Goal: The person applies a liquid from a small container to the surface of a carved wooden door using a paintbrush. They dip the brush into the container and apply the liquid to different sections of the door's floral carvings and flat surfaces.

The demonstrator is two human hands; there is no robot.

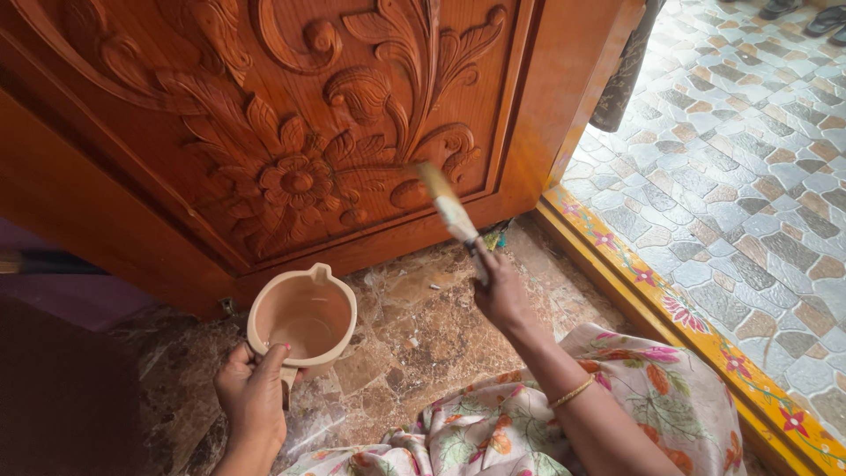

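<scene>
Floral cloth [617, 405] in the foreground; left hand [251, 392] grasps a near-empty mug [302, 317], right hand [502, 291] clenches a brush [445, 204] at the glossy carved door [291, 123], coating seemingly well along.

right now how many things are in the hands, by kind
brush: 1, in the right hand
mug: 1, tan, in the left hand
total: 2
</scene>
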